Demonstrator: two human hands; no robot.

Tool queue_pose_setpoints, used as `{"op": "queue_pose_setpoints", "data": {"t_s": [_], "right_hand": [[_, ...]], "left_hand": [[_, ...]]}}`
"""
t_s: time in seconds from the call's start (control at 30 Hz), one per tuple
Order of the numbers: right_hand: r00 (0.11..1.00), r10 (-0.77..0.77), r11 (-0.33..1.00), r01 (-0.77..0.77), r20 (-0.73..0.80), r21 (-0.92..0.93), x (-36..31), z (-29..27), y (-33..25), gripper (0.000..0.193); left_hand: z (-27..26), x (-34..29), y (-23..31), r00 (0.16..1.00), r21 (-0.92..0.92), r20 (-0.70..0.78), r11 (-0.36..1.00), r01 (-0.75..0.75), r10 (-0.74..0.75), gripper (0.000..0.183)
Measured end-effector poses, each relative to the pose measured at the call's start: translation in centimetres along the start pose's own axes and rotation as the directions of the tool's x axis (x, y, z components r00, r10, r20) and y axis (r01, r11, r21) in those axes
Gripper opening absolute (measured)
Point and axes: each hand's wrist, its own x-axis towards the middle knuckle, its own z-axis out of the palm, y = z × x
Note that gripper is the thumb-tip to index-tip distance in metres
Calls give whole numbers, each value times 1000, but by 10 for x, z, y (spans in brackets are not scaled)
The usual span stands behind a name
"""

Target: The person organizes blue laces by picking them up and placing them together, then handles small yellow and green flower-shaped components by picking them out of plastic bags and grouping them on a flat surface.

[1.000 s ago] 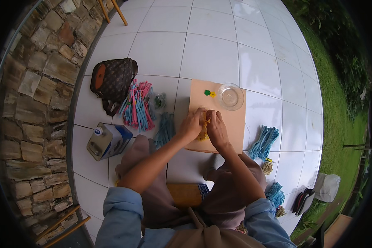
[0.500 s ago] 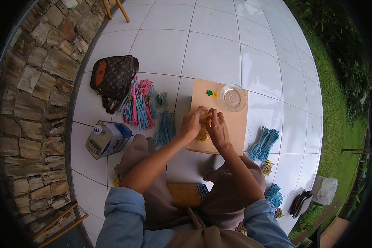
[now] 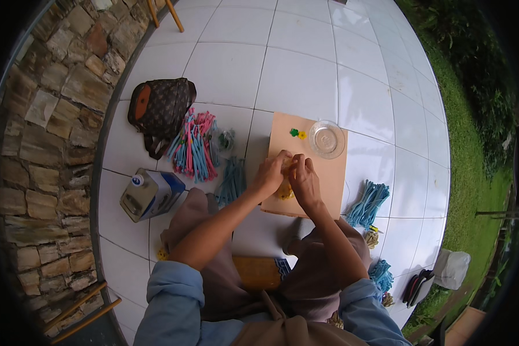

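Observation:
Over the tan board (image 3: 323, 187), both my hands meet at what looks like a small see-through bag of yellow pieces (image 3: 285, 191). My left hand (image 3: 273, 173) pinches its upper part from the left. From the other side my right hand (image 3: 304, 180) closes on it, fingers bent and fingertips near those of the left. The fingers hide much of the bag's top. Farther up the board lie a small green piece (image 3: 294, 132) and a yellow flower-shaped piece (image 3: 302, 135). Beside them stands a round clear glass dish (image 3: 326, 139).
To the left are a brown patterned backpack (image 3: 161, 106), pink and blue bundled strips (image 3: 196, 144), a clear bag with green pieces (image 3: 226, 139), blue strips (image 3: 232, 180) and a metal can (image 3: 151, 195). Blue bundles (image 3: 369, 203) lie right of the board. A stone wall (image 3: 46, 144) borders the left.
My hands stay at the yellow bag with only small finger movements. The whole view has shifted slightly.

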Motion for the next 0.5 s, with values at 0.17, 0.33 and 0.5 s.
{"op": "queue_pose_setpoints", "data": {"t_s": [0.17, 0.33, 0.5], "right_hand": [[993, 43, 983, -22, -113, 182, 8, -20, 1, 30], [973, 223, 906, -182, -65, 383, 11, -48, -4, 44], [978, 207, 876, -173, -26, 451, 12, -55, 7, 46]], "left_hand": [[-13, 6, 15, 983, -2, 173, 998, 59, -58, 41], [-21, 13, 18, 981, 34, 138, 989, -146, 140, 44], [-26, 17, 22, 960, 38, 278, 999, -17, 6, 44]]}}
